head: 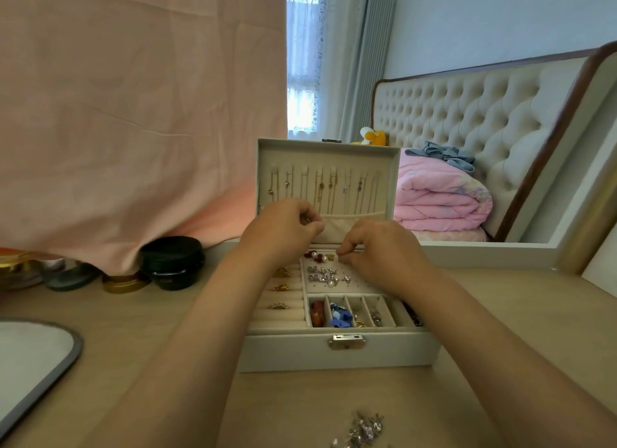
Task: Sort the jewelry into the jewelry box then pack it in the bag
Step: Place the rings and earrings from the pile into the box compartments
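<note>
The jewelry box (pixel 283 351) stands open on the desk (pixel 133 331), its lid upright with necklaces (pixel 320 187) hanging inside. The right grip (pixel 377 250) is over the earring panel at the back of the box, thumb and forefinger pinching a small pale earring (pixel 337 257). The left grip (pixel 287 225) is curled in front of the lid; I cannot tell whether it holds anything. A loose pile of jewelry (pixel 362 429) lies on the desk in front of the box.

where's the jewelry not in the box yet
In the head view, the loose jewelry pile lies on the table at the bottom edge, in front of the jewelry box.
</note>
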`<action>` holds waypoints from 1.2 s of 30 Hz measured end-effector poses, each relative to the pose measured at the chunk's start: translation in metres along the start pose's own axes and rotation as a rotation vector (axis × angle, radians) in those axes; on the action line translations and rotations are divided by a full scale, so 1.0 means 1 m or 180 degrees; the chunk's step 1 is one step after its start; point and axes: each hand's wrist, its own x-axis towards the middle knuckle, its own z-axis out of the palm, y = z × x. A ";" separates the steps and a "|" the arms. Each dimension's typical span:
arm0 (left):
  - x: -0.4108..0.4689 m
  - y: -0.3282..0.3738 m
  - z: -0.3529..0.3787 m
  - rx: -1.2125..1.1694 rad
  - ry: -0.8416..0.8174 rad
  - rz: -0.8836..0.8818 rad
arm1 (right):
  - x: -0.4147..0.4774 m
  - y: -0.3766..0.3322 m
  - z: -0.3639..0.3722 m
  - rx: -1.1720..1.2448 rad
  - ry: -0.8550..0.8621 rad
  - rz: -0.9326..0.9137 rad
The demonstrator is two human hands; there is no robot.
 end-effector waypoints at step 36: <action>-0.008 0.032 0.017 -0.1680 -0.0202 -0.0514 | 0.005 0.011 -0.028 0.2073 0.0289 0.0216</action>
